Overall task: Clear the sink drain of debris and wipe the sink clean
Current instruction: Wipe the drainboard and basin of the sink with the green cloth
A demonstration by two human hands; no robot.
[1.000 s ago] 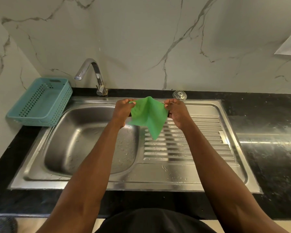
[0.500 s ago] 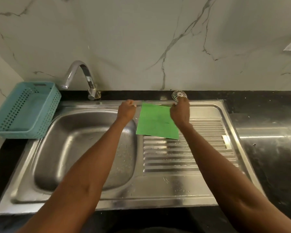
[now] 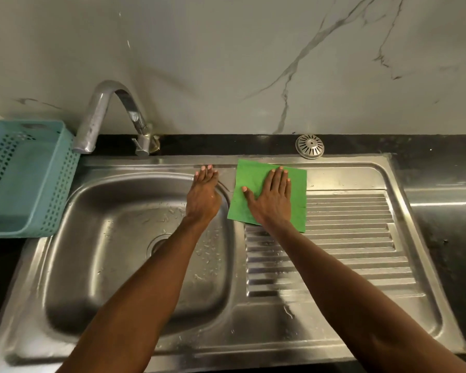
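A green cloth [image 3: 297,195] lies spread flat on the far end of the steel sink's ribbed drainboard [image 3: 347,238]. My right hand [image 3: 271,196] presses flat on the cloth, fingers stretched out. My left hand [image 3: 203,193] rests flat on the sink rim at the basin's far right corner, holding nothing. The wet basin [image 3: 113,238] shows its drain opening [image 3: 156,244], partly hidden by my left forearm. A round metal drain strainer [image 3: 310,146] lies on the black counter behind the sink.
A curved chrome tap [image 3: 105,109] stands behind the basin. A teal perforated basket [image 3: 24,179] sits on the counter at the left. Black counter [image 3: 441,211] runs to the right, and a marble wall rises behind.
The cloth, held up between both hands a second ago, now lies flat on the drainboard. My right hand has flattened onto it; my left hand has let go and rests on the rim.
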